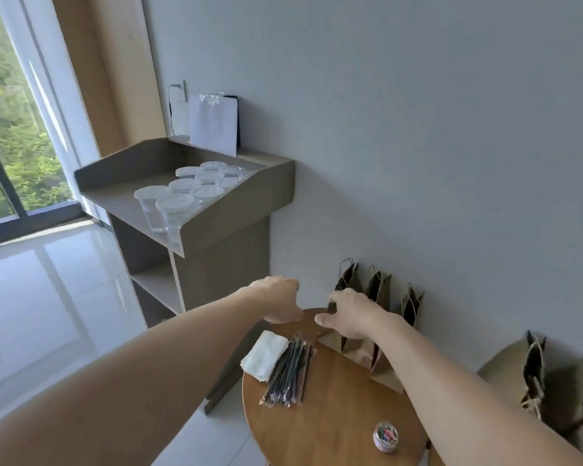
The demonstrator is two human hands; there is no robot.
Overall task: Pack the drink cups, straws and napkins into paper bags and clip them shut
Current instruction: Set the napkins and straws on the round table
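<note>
Fingers of the right hand pinch the top edge of the nearest paper bag, upright mid-frame; left hand hangs just left, loosely curled, empty

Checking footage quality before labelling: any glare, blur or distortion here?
Head view: daylight from the window glares off the floor tiles; wide-angle lens tilts and bows straight lines; left hand and right hand slightly motion-blurred; drink cups soft.

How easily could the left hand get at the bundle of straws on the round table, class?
Probably easily. The left hand hovers just beyond the straws, seemingly holding nothing; they lie uncovered beside the napkins, and the right hand is busy gripping a paper bag.
</note>
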